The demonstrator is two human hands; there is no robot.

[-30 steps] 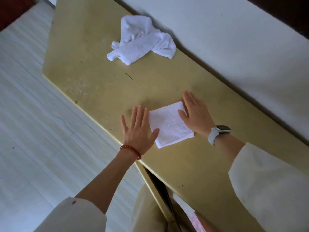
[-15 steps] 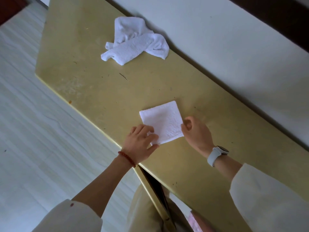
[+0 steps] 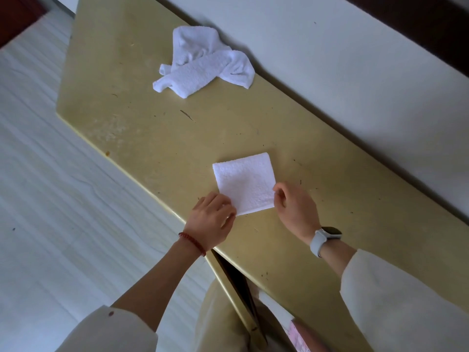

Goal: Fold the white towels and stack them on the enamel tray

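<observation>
Yellowish tabletop point(image 3: 157, 138) ran diagonally along a white wall point(image 3: 330, 72), with pale floor point(image 3: 50, 199) on the near side. Folded white towel point(image 3: 245, 183) lay flat as a small square near the table's front edge. Left hand point(image 3: 212, 221), red bead bracelet point(image 3: 193, 243) on its wrist, had fingers curled and pinched the towel's near-left corner. Right hand point(image 3: 295, 208), grey watch point(image 3: 323, 240) on its wrist, had fingers curled at the towel's near-right edge, pinching it as far as could be told. Crumpled white towel point(image 3: 203, 63) sat well apart, farther along the table next to the wall, unfolded. Both arms wore cream sleeves pushed up. No tray visible in the head view.
</observation>
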